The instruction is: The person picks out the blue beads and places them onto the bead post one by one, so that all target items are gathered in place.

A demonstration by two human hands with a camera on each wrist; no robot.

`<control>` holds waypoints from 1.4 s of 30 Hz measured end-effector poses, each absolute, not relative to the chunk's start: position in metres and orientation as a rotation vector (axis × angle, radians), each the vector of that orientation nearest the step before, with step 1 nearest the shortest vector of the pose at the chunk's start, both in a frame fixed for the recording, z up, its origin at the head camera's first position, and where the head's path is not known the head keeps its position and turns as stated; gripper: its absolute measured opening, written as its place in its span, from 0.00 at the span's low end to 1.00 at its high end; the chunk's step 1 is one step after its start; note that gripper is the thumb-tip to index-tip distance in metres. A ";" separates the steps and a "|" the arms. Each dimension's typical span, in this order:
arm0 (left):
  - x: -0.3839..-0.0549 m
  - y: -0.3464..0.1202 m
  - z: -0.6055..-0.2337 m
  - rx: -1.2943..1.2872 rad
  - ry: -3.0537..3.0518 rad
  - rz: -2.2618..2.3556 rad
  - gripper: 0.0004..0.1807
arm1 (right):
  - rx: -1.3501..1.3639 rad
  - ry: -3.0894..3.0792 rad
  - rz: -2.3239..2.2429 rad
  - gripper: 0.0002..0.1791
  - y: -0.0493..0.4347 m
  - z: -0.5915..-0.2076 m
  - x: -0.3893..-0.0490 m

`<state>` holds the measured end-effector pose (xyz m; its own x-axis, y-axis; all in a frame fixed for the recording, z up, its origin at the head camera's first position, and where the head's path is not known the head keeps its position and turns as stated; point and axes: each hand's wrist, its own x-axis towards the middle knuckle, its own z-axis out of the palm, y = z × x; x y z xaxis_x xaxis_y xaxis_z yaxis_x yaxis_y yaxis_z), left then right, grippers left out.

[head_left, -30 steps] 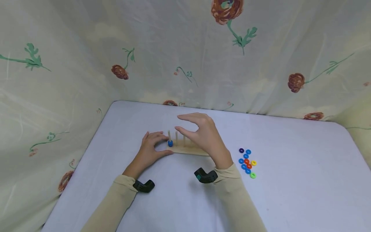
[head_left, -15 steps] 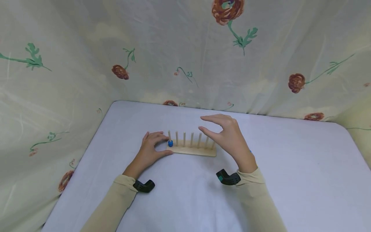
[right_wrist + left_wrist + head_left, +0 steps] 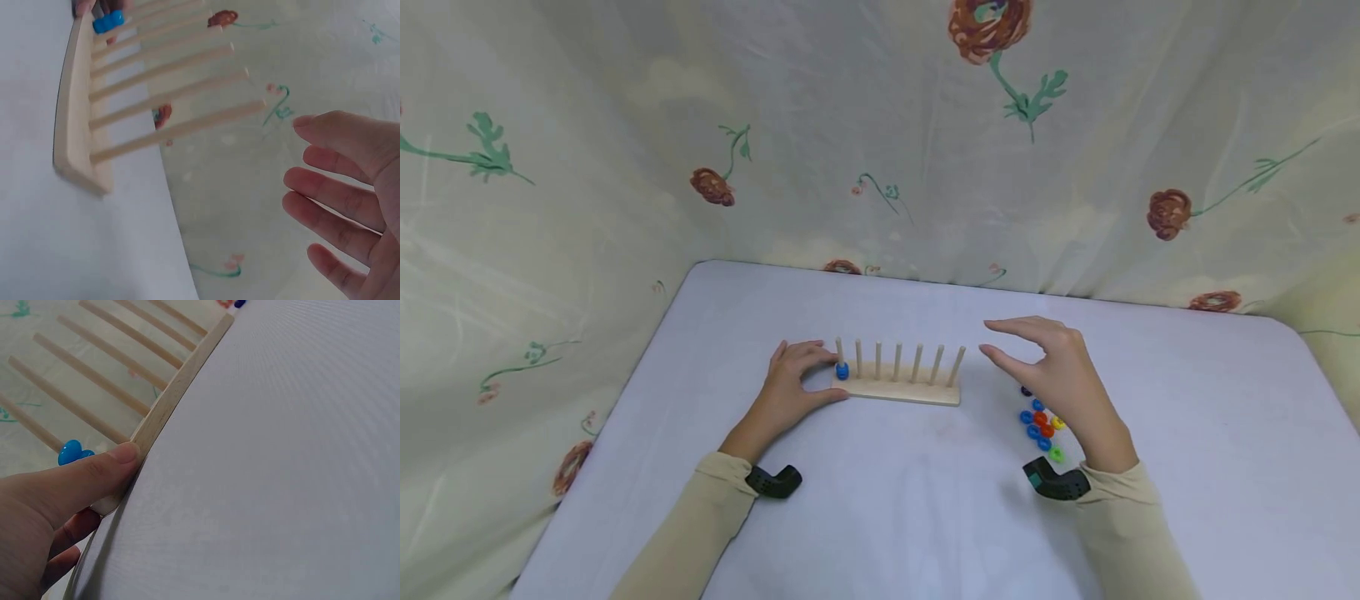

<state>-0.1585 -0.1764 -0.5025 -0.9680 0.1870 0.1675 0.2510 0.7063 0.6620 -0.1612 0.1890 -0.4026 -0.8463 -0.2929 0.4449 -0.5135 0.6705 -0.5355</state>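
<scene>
My left hand point(image 3: 790, 383) grips the left end of a wooden peg board point(image 3: 901, 392), thumb on its near edge. Several upright pegs stand in a row along the board. Blue rings point(image 3: 842, 372) sit low on the leftmost peg, beside that hand; the left wrist view shows the blue rings point(image 3: 71, 454) just behind the thumb. To the right of the board, my right hand point(image 3: 1067, 375) is raised over the table, thumb and fingers spread apart and nothing between them. In the right wrist view its fingers point(image 3: 334, 187) are relaxed and apart from the pegs.
Loose small rings lie in a cluster right of the board, partly covered by the right hand: several blue rings point(image 3: 1033, 432), red rings point(image 3: 1041, 418), a yellow ring point(image 3: 1058, 423), a green ring point(image 3: 1056, 455) and a dark ring point(image 3: 1026, 390). A flowered curtain point(image 3: 820, 133) hangs behind the white table point(image 3: 895, 500).
My right hand has moved right, from over the pegs to beside the ring cluster, uncovering the board's right end. The left hand and board stay put.
</scene>
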 end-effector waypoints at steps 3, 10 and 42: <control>-0.158 -0.176 -0.503 -0.368 -2.824 -1.116 0.31 | 0.592 -2.615 0.928 0.18 0.204 -0.406 -0.156; -0.158 -0.175 -0.505 -0.361 -2.808 -1.112 0.32 | 0.556 -2.671 0.904 0.18 0.231 -0.408 -0.154; -0.157 -0.174 -0.503 -0.364 -2.810 -1.109 0.32 | 0.407 -3.144 0.871 0.15 0.277 -0.430 -0.159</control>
<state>-0.1567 -0.1739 -0.5035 -0.9666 0.1843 0.1780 0.2562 0.7063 0.6599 -0.1592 0.2768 -0.4296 -0.9588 -0.2742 -0.0738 -0.1971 0.8300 -0.5218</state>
